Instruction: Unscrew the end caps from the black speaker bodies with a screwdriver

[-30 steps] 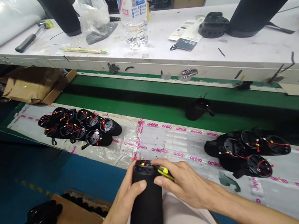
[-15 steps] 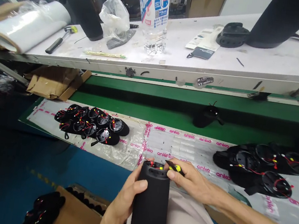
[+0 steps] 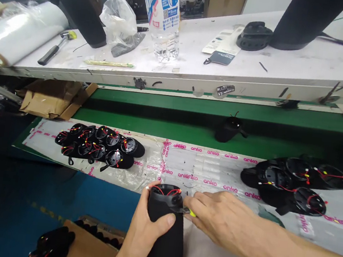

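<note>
My left hand (image 3: 148,231) is wrapped round a black fabric-covered speaker housing (image 3: 165,245), thumb on its front. The housing's open end faces up, and thin red wires (image 3: 166,191) with small connectors stick out at the rim. In my right hand (image 3: 219,217) is a utility knife (image 3: 188,211) with some yellow on its body, mostly hidden by the fingers. Its blade end lies against the housing's side, just below the black plastic rim. The housing's lower end is out of frame.
On the plastic-covered bench stand several similar housings (image 3: 115,159) at left and more (image 3: 310,201) at right. One lies on the green belt (image 3: 228,129). The shelf above holds a water bottle (image 3: 163,18), a hammer (image 3: 55,48) and a film roll (image 3: 22,33). A carton (image 3: 89,244) stands below.
My right hand has turned and brought the knife from above the rim down to the housing's side. The housing has shifted slightly left, and its wires now show more. The view has moved a little.
</note>
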